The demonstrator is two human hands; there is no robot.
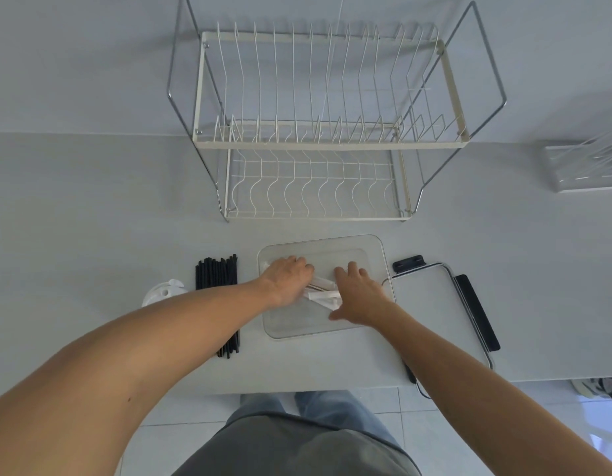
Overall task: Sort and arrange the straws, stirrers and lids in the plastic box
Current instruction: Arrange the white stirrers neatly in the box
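A clear plastic box (373, 249) sits on the white counter in front of me. Both hands are inside it. My left hand (289, 278) rests palm down over a bundle of white paper-wrapped stirrers (323, 293) and seems to grip their left end. My right hand (358, 293) lies flat with fingers spread on the bundle's right end. A row of black straws (217, 273) lies left of the box, partly under my left forearm. White lids (165, 292) are stacked further left, mostly hidden by the arm.
A two-tier wire dish rack (318, 132) stands behind the box. The box's cover (431, 304), with black clips, lies to the right, reaching the counter's front edge. A clear holder (586, 166) stands at the far right.
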